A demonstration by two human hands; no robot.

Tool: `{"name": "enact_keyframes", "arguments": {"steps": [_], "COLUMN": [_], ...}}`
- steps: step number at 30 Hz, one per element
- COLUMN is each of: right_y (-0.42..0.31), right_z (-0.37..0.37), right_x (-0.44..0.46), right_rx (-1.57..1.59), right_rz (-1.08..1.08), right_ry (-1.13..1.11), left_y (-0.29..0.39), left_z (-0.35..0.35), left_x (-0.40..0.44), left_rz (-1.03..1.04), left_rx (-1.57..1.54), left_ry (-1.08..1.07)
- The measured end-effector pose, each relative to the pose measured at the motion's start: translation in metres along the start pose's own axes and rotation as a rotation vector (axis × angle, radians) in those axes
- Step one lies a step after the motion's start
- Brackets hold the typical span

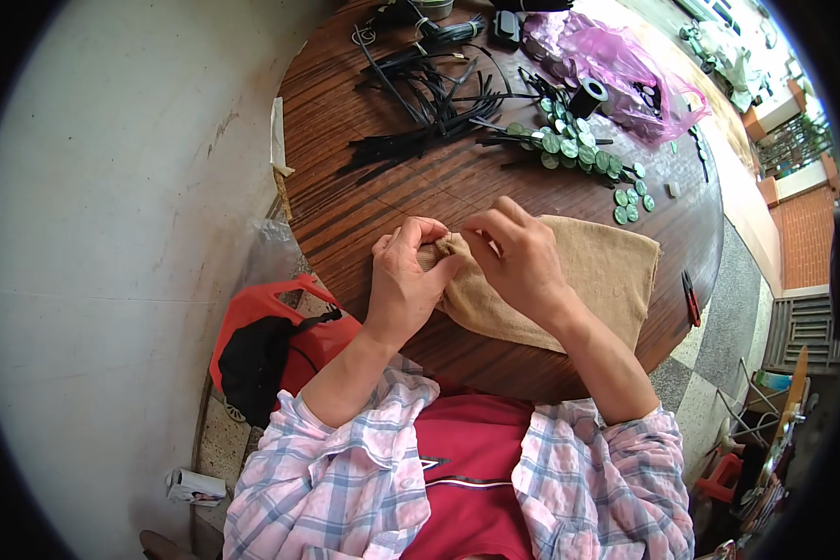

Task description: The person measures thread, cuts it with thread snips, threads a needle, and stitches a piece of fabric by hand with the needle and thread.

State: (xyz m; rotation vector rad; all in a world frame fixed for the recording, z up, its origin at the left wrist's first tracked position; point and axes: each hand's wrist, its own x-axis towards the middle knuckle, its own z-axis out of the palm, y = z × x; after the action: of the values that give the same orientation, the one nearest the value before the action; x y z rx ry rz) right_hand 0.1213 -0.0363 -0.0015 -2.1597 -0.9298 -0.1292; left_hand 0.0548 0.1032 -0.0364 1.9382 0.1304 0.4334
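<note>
A tan cloth [602, 271] lies on the near part of the round wooden table, its left end bunched up and raised, with a ribbed edge there. My left hand [408, 278] is closed on that gathered end, thumb and fingers pinching it. Just to the right, my right hand [525, 257] bends over the cloth with its fingers pressed together near the bunched spot. Whatever sits between those right fingertips is hidden or too small to name.
Beyond the hands on the table [322, 187] lie black strips [429, 107], shiny greenish discs [569, 145], a black spool [589, 96] and a pink plastic bag [616, 70]. A red-and-black cutter [691, 299] rests near the right edge. Left below hangs a red bag [238, 322].
</note>
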Motion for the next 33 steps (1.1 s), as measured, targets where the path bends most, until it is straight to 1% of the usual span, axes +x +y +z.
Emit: {"name": "enact_keyframes", "arguments": {"steps": [2,5,8,11,14,17,21,24,27,30,33], "right_y": [0.002,0.006,0.012,0.008,0.000,0.004,0.011,0.008,0.013,0.013,0.013], "right_z": [0.001,0.001,0.002,-0.010,-0.012,-0.001,0.007,0.003,0.004,0.003,0.003], "right_x": [0.005,0.013,0.014,0.008,-0.001,-0.004,-0.001,0.004,0.006,0.007,0.010], "right_rx": [0.117,0.214,0.145,0.157,-0.035,-0.093,0.136,0.253,0.241,0.176,0.109], "right_rz": [0.071,0.212,0.194,0.081,-0.029,-0.043,0.067,0.236,0.290,0.304,0.266], "right_ry": [0.038,0.097,0.120,0.029,-0.079,-0.100,0.036,0.084,0.094,0.030,-0.013], "left_y": [-0.002,0.005,0.007,0.004,0.005,0.001,0.005,0.005,0.005,0.008,0.008], "left_z": [0.000,-0.002,-0.003,-0.002,-0.002,-0.001,-0.002,-0.003,-0.003,-0.006,-0.008], "left_x": [0.000,-0.001,-0.001,0.001,0.000,0.000,0.000,-0.001,-0.002,0.000,0.001], "left_rz": [0.015,-0.083,-0.068,0.010,0.009,-0.032,-0.014,-0.013,-0.031,-0.038,-0.098], "left_rx": [0.021,0.037,0.048,0.062,0.064,0.027,0.051,0.060,0.032,-0.003,-0.072], "left_ry": [0.007,-0.035,-0.033,-0.014,-0.014,-0.030,-0.037,-0.049,-0.053,-0.045,-0.045]}}
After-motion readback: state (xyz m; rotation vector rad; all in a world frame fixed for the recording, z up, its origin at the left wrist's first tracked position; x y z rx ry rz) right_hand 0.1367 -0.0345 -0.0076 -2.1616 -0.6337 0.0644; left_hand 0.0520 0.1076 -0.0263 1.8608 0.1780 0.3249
